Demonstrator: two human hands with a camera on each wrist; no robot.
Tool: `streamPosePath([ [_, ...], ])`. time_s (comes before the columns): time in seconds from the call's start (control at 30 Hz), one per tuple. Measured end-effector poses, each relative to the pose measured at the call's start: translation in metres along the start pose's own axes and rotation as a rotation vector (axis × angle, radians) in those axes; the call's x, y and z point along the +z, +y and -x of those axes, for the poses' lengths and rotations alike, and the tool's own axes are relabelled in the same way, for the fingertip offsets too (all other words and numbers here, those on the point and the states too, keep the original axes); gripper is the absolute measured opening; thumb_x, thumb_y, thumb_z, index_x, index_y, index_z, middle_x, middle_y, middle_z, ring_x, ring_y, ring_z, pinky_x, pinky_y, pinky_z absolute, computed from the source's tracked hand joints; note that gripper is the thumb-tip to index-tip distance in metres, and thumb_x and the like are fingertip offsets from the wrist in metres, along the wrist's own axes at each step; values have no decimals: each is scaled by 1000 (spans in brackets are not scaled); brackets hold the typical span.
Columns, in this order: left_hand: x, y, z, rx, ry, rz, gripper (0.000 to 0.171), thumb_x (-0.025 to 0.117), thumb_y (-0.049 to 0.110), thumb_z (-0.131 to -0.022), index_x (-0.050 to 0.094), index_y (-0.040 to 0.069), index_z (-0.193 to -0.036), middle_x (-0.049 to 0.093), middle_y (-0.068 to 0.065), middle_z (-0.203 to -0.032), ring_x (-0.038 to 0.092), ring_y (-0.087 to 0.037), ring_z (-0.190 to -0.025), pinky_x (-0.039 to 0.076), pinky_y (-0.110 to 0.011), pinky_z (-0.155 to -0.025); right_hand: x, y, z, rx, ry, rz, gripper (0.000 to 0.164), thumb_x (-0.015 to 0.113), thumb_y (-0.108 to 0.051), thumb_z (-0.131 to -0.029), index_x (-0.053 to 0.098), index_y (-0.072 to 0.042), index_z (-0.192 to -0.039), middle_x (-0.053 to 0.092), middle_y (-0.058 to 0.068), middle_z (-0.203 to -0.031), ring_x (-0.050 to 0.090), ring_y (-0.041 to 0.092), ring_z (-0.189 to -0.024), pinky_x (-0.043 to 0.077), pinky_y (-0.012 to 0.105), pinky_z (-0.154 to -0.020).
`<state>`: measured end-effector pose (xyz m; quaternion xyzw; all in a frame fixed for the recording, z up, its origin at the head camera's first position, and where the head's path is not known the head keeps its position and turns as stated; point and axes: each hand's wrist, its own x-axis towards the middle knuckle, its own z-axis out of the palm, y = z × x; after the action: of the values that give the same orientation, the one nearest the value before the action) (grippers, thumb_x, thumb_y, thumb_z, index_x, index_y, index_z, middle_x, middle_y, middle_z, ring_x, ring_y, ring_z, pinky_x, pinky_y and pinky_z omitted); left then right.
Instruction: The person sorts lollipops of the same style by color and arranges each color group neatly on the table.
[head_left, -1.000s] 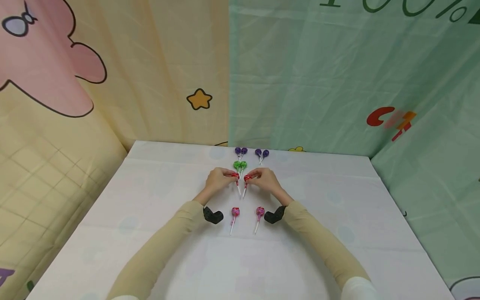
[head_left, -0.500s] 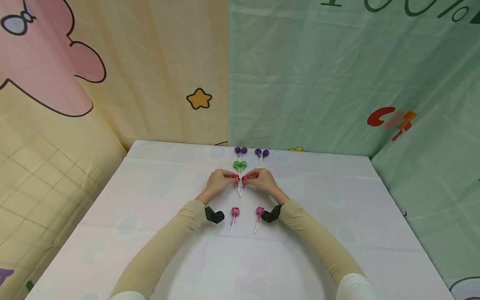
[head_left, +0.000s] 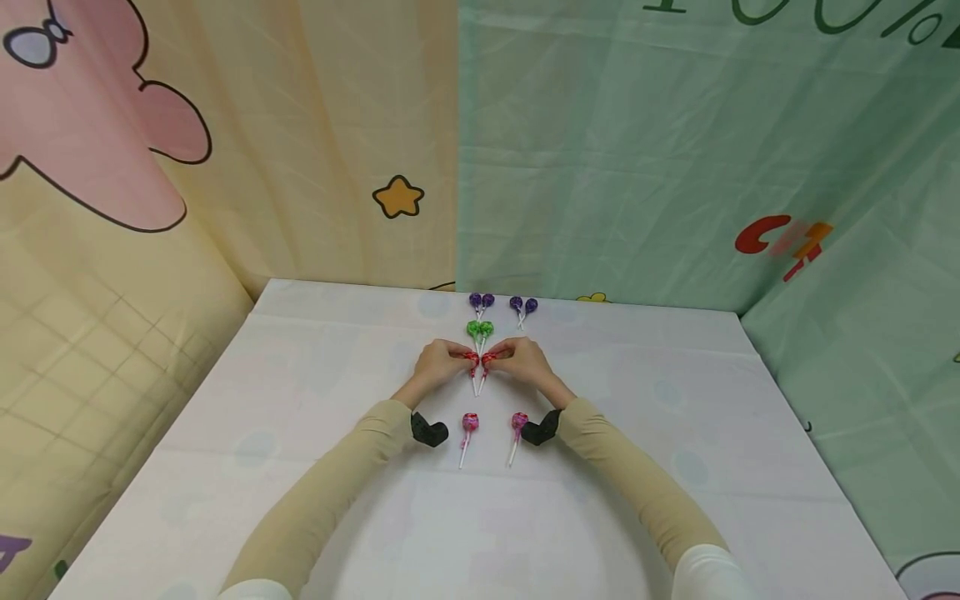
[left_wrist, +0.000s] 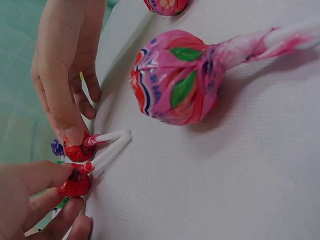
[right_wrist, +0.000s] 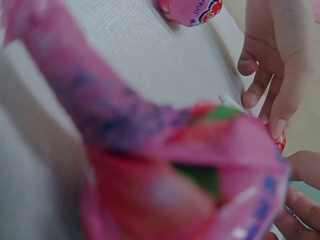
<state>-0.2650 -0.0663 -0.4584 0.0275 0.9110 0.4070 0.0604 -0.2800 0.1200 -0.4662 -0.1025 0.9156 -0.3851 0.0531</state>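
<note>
My left hand pinches a red-wrapped lollipop at its candy head, with the thumb on top. Opposite it, my right hand pinches a second red lollipop in the same way. The two red heads sit side by side, and their white sticks come together at the tips in a V pointing toward me. Just beyond them lie two green lollipops, heads together. Nearer me are two pink lollipops, spaced apart; one pink lollipop looms blurred in the right wrist view.
At the far edge of the white table lie a pair of purple lollipops and, to the right, another purple pair. Black wrist cameras hang under both sleeves; the right one overlaps a pink lollipop in the head view. Printed curtains stand behind.
My right hand has moved slightly left with its red lollipop, closing the gap to the left one. The stick tips, apart a second ago, now lie together. The other lollipops stay put.
</note>
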Motion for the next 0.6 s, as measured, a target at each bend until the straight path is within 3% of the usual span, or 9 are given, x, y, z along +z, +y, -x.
streamPosePath([
  [0.4, 1, -3, -1, 4, -9, 18, 30, 73, 27, -84, 73, 12, -111, 74, -6, -96, 64, -17, -87, 41, -26, -72, 1, -3, 1, -10, 9, 29, 27, 76, -24, -81, 73, -7, -102, 74, 8, -90, 65, 15, -77, 44, 22, -66],
  [0.6, 1, -5, -2, 9, -7, 27, 31, 74, 27, -84, 73, 11, -111, 74, -7, -97, 64, -17, -86, 42, -25, -71, -1, 0, 0, -25, -15, -9, 29, 75, -26, -81, 73, -7, -103, 74, 8, -90, 66, 17, -79, 48, 28, -70],
])
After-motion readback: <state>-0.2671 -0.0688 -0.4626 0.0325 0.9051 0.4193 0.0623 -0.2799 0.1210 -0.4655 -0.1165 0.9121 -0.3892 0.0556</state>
